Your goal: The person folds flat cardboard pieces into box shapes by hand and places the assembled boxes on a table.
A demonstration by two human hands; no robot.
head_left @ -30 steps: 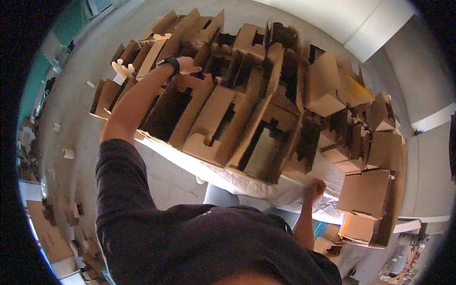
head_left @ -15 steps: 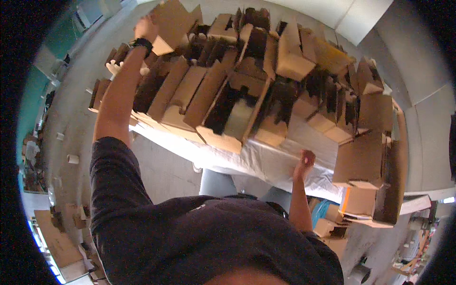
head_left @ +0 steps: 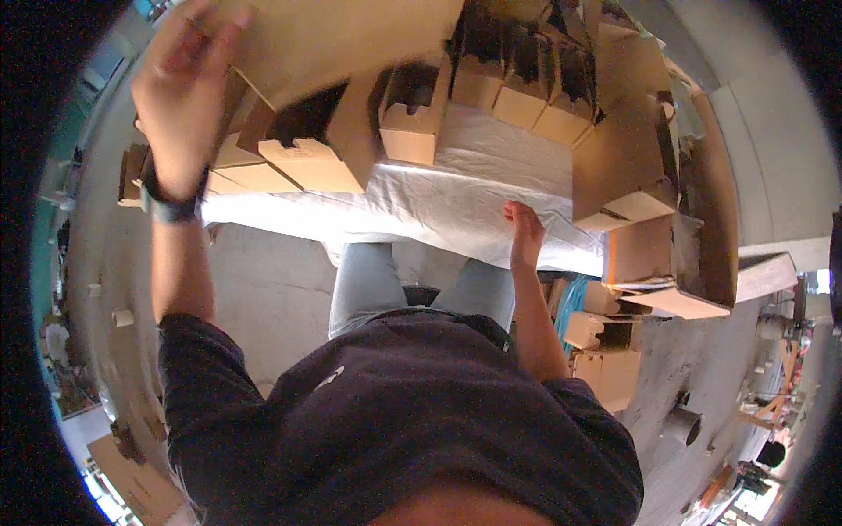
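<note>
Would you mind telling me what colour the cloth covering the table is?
White; the cloth shows best in the head view, where the right hand rests on its edge.

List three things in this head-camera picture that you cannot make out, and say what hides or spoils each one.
1. Left hand: motion blur smears the fingers, so their grip on the large cardboard piece is unclear.
2. Large cardboard piece: cut off by the top edge; its full shape is unknown.
3. Insides of the open cardboard boxes: too dark to see.
4. Right hand: on the white cloth, palm side hidden.
</note>
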